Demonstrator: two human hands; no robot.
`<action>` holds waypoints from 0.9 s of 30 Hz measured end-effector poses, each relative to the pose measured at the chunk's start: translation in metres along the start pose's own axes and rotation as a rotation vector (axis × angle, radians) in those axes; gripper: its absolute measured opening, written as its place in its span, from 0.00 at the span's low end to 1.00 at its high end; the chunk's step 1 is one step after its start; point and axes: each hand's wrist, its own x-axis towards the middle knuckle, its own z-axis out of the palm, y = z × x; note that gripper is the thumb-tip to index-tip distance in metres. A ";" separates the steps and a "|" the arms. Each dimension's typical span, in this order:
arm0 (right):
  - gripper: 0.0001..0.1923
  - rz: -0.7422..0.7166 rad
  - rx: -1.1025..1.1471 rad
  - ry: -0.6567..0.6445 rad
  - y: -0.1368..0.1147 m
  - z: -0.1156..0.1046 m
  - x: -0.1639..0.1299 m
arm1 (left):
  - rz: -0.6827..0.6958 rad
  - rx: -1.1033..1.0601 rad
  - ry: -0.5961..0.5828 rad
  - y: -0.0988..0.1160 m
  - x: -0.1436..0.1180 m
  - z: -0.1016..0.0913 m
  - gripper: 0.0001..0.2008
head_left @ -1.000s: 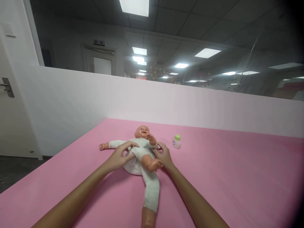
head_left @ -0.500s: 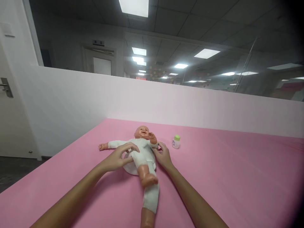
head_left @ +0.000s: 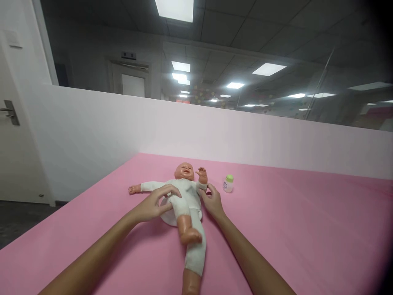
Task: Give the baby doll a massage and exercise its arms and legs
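Observation:
A baby doll (head_left: 190,196) in white clothes lies on its back on the pink tabletop, its head away from me and its legs toward me. My left hand (head_left: 155,204) is curled round the doll's bent leg at the thigh, thumb below and fingers on top. On the other side, my right hand (head_left: 212,201) has its fingers closed on the sleeve of the doll's arm near the elbow. That arm points up, the doll's small hand raised beside its head. Its other arm stretches out flat to the left. One bare foot crosses over the straight leg.
A small bottle with a green cap (head_left: 228,183) stands on the pink tabletop (head_left: 291,217), right of the doll. Behind the table runs a low white wall (head_left: 245,135) with glass above it. A door (head_left: 18,155) is at the left.
The doll's arm at my right hand has swung right, away from its chin, and now points up. Its crossed foot has shifted slightly left. My left hand stays nearly still.

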 end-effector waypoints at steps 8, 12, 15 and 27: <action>0.08 -0.060 -0.047 -0.099 -0.007 0.001 -0.002 | -0.075 -0.007 0.144 -0.005 0.002 0.008 0.13; 0.12 0.030 0.016 -0.012 0.003 0.003 0.001 | 0.030 -0.026 0.033 -0.002 0.001 0.004 0.12; 0.13 0.025 0.022 -0.016 0.002 0.003 0.001 | 0.028 -0.017 0.062 -0.003 0.001 0.006 0.12; 0.16 0.059 0.139 -0.036 0.000 0.004 0.002 | 0.043 -0.029 0.060 -0.001 0.001 0.001 0.09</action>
